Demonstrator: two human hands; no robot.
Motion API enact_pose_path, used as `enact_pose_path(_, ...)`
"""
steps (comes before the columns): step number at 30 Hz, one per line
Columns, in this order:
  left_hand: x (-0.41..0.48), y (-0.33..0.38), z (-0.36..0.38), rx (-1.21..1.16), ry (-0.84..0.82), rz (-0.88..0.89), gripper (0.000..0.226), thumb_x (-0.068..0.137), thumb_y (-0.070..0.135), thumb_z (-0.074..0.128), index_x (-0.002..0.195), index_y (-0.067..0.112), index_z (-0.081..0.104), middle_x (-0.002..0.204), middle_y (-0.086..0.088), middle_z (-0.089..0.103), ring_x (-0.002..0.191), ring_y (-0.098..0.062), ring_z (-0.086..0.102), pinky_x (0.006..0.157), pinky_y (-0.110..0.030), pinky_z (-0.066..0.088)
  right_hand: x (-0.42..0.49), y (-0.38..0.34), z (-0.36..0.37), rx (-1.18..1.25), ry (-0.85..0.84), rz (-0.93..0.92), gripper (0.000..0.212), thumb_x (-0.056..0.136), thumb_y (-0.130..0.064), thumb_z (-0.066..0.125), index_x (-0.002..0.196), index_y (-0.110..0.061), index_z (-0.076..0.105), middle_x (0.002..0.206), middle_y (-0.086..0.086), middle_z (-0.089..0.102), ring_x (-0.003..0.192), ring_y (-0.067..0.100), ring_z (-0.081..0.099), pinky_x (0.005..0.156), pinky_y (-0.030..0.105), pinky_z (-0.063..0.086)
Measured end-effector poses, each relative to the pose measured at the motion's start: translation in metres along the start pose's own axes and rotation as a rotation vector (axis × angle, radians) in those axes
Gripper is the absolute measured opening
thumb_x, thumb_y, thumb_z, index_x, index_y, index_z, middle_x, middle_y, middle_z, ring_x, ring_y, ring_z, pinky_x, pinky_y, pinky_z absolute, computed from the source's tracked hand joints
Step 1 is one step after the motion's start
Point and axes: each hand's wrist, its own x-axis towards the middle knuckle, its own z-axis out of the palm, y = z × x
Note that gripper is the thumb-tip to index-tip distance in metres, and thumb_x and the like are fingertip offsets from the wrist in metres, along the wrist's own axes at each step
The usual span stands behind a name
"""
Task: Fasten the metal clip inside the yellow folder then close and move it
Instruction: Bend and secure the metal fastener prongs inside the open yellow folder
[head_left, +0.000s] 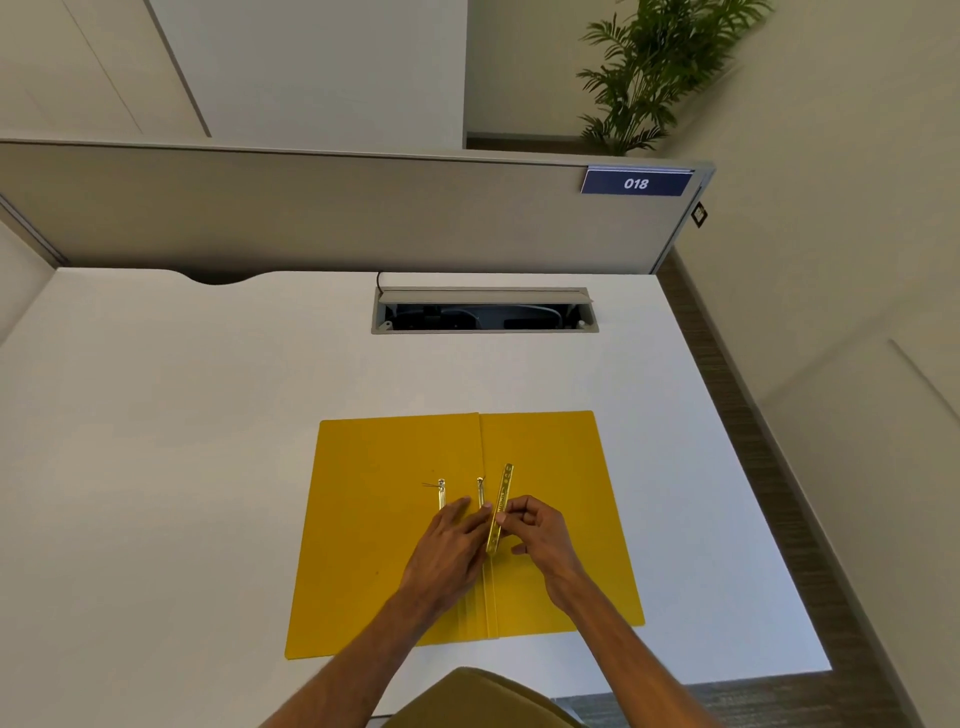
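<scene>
Over the open yellow card folder's (395, 519) spine, our right hand (535, 525) pinches the gold metal clip bar (500, 506), left hand (452, 540) fingers splayed flat; tilted, it could miss the upright prongs (480, 491).

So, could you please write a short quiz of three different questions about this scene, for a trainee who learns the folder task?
1. True or false: the yellow folder lies open on the white desk.
2. Which hand pinches the loose metal bar?
A. left hand
B. right hand
C. neither
3. Fill in: the sign on the grey partition reads ___.

Key
1. True. Both covers lie flat, with the spine between them.
2. B. The right fingers grip the bar; the left hand rests beside it, near the upright prongs.
3. 018.
</scene>
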Motion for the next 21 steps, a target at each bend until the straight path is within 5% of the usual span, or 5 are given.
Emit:
enact_pose_path(17,-0.0010,0.0044,0.0006,-0.032,0.024,-0.045,0.050,0.117,0.040,0.029,0.164,0.031,0.039,0.175,0.014,0.031,0.167,-0.019,0.017,0.136,-0.039,0.023,0.0043,-0.0006,-0.0036,-0.033,0.008,-0.009,0.015,0.092,-0.019,0.081,0.104,-0.012,0.074,0.101,0.014,0.079,0.088,0.013,0.070,0.074,0.033,0.052)
enact_pose_path(21,-0.0006,0.0037,-0.0004,-0.033,0.013,-0.045,0.050,0.116,0.036,0.035,0.165,0.031,0.037,0.174,0.014,0.034,0.168,-0.020,0.016,0.135,-0.040,0.025,0.0065,-0.0015,0.0002,-0.068,-0.010,-0.027,0.016,0.092,-0.017,0.081,0.104,-0.010,0.075,0.100,0.015,0.080,0.080,0.005,0.072,0.066,0.021,0.054)
